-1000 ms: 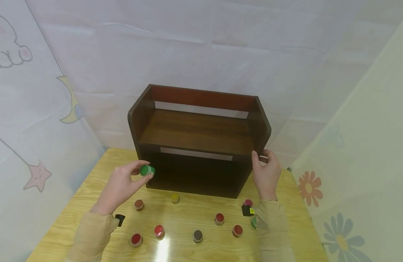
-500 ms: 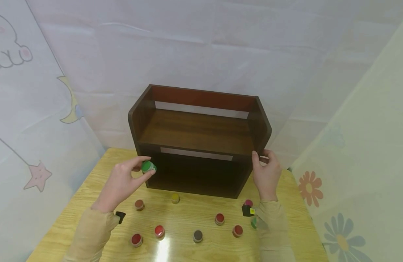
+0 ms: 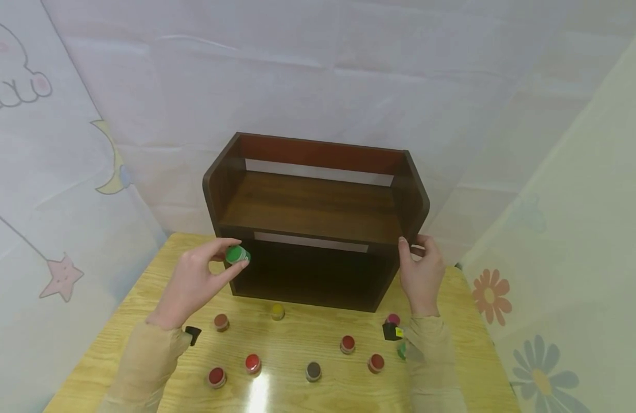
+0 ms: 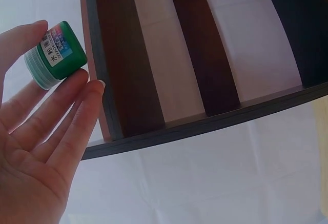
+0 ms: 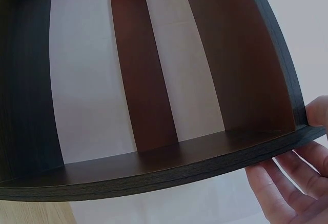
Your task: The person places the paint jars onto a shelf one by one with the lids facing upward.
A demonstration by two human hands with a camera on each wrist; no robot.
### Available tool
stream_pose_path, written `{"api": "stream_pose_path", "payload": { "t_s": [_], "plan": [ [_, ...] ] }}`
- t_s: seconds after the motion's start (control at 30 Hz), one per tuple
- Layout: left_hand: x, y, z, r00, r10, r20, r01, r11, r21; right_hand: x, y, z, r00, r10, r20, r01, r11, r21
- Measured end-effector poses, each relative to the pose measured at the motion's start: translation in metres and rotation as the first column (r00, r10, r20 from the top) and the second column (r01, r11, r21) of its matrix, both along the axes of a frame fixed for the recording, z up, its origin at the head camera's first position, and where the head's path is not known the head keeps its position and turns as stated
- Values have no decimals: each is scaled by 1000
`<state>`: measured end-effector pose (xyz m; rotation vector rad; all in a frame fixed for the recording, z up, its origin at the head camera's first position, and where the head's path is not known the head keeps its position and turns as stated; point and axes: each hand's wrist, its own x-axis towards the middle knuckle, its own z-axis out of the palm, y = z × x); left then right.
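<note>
Between thumb and fingers, my left hand (image 3: 199, 278) pinches a small green paint jar (image 4: 56, 55) with a printed label. The jar is raised off the table, in front of the left side of a dark brown wooden shelf (image 3: 313, 206). In the left wrist view my fingertips are right at the shelf's side board. On the other side, my right hand (image 3: 422, 275) holds the shelf's right side at the height of its middle board. The right wrist view has the thumb (image 5: 319, 112) at the front and the fingers (image 5: 287, 183) along the outer face.
Several more paint jars stand on the wooden table (image 3: 287, 396) before the shelf, including a yellow jar (image 3: 278, 311), a dark grey jar (image 3: 313, 371) and a bright red jar (image 3: 253, 363). A green jar (image 3: 402, 350) is partly behind the right sleeve. Pale cloth walls enclose the table.
My left hand has risen slightly and shifted a little right with the green paint jar, closer to the shelf's middle board. My right hand stays on the shelf's side.
</note>
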<state>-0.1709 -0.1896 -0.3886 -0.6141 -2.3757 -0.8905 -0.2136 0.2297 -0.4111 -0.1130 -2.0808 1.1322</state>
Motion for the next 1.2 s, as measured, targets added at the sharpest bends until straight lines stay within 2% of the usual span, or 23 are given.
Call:
{"api": "stream_pose_path", "payload": {
  "t_s": [0.2, 0.53, 1.2],
  "plan": [
    [-5, 2, 8, 998, -38, -48, 38, 999, -13, -1, 0, 0, 1000, -2, 1, 2, 1000, -2],
    [-10, 3, 20, 991, -62, -115, 60, 998, -19, 0, 0, 2, 1000, 1, 5, -1, 1000, -9],
    [-14, 4, 35, 987, -38, -158, 41, 999, 16, 0, -1, 1, 1000, 3, 10, -3, 1000, -15]
  ]
}}
